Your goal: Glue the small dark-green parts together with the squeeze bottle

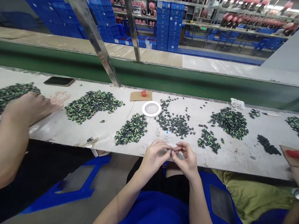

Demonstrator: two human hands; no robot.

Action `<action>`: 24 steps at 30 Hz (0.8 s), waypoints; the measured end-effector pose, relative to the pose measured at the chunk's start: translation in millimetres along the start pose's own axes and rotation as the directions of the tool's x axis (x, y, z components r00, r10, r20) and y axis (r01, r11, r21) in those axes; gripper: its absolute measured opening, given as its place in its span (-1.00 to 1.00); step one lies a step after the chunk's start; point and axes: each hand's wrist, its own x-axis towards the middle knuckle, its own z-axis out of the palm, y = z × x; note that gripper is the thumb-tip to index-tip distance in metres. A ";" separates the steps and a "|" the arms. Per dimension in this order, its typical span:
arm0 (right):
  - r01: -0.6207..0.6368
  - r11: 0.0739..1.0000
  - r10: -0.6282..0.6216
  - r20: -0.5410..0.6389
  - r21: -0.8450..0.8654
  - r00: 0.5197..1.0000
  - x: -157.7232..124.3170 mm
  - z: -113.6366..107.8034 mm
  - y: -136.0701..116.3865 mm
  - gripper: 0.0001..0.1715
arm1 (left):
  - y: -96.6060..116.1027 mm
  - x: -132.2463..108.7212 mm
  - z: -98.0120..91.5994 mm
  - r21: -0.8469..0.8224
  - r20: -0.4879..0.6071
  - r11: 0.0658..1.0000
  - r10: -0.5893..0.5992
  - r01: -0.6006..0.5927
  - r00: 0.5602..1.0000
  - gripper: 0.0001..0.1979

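Note:
My left hand [157, 154] and my right hand [185, 158] meet just over the table's near edge. Between their fingertips they pinch one small dark part [172, 149], too small to name more exactly. Just beyond my fingers stand a small clear container with a blue mark [166, 134] and a small translucent piece [158, 132]. A loose heap of small black parts [178, 125] spreads behind these. To the left lies a pile of black parts with green and yellow bits [131, 129]. A white tape roll [151, 109] lies flat behind that pile.
More black-and-green piles lie left [91, 104] and right [230, 122]. A red round item [143, 93] sits on cardboard [134, 96] at the back. A phone [59, 81] lies far left, near a co-worker's hand [35, 107]. A metal post [98, 46] rises behind the table.

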 end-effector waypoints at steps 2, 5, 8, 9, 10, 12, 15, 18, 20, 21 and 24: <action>-0.002 1.000 0.002 0.000 0.029 1.000 -1.3 2.1 3.3 -0.72 | -0.1 -1.7 0.1 0.018 0.010 1.000 -0.005 0.005 1.000 -0.92; -0.006 0.999 0.006 0.016 0.048 1.000 -3.0 3.7 4.9 -0.72 | -1.8 -4.8 2.0 0.040 0.009 0.999 -0.013 0.013 1.000 -0.93; 0.010 1.000 -0.011 0.023 0.029 1.000 -3.2 1.2 1.3 -0.74 | -3.2 -7.7 3.8 0.034 0.025 0.999 -0.034 0.034 0.999 -0.92; 0.022 1.000 -0.022 0.029 0.010 0.999 -2.9 -1.5 -0.1 -0.76 | -3.0 -8.3 3.4 0.024 0.038 0.999 -0.044 0.043 0.998 -0.90; 0.035 0.999 -0.034 0.035 -0.016 0.999 -2.4 -5.3 -1.2 -0.79 | -2.3 -8.7 2.0 0.015 0.053 0.999 -0.051 0.050 0.997 -0.86; 0.054 0.994 -0.051 0.029 -0.093 0.998 -1.3 -16.9 -1.2 -0.87 | -0.4 -8.0 -4.6 0.019 0.068 0.999 -0.043 0.042 0.997 -0.76; 0.033 0.962 -0.069 -0.124 -0.272 0.990 0.5 -39.3 3.7 -0.91 | -1.7 -3.1 -24.1 0.155 -0.049 0.988 0.032 -0.024 0.998 -0.77; -0.008 0.872 -0.176 -0.328 -0.490 0.928 2.9 -53.0 7.8 -0.85 | -16.7 6.4 -47.3 0.395 -0.253 0.919 0.115 -0.006 0.961 -0.84; 0.010 0.801 -0.259 -0.332 -0.598 0.907 5.3 -49.2 8.3 -0.80 | -34.0 14.2 -58.2 0.522 -0.284 0.853 0.175 -0.001 0.943 -0.85; 0.033 0.783 -0.275 -0.298 -0.622 0.914 6.9 -42.9 8.5 -0.76 | -43.2 17.9 -61.2 0.559 -0.266 0.829 0.191 -0.011 0.945 -0.85; 0.086 0.801 -0.231 -0.174 -0.592 0.957 13.6 -11.7 12.6 -0.57 | -65.9 27.2 -61.8 0.614 -0.191 0.789 0.183 -0.028 0.964 -0.82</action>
